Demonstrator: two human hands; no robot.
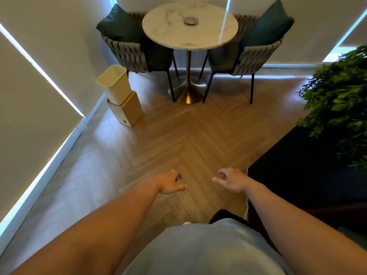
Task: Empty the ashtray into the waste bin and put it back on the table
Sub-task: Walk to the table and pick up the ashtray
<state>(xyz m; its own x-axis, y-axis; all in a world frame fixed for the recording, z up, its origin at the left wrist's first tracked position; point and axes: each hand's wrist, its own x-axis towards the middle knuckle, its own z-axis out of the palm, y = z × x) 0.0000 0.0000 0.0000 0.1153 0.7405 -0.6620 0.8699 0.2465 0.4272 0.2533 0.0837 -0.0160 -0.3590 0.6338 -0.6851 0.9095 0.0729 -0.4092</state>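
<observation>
A small grey metal ashtray point(190, 21) sits near the middle of a round white marble table point(164, 34) at the far end of the room. A cream waste bin point(117, 86) stands on a cardboard box point(129, 112) to the left of the table. My left hand point(170, 182) and my right hand point(231, 180) hang out in front of me over the wooden floor, far short of the table. Both hands hold nothing, with fingers loosely curled and apart.
Two woven grey chairs with dark teal cushions flank the table, one on the left point(129, 50) and one on the right point(256, 54). A green leafy plant point(341, 96) and a dark cabinet point(301, 175) stand on my right. Roller blinds cover the windows on the left.
</observation>
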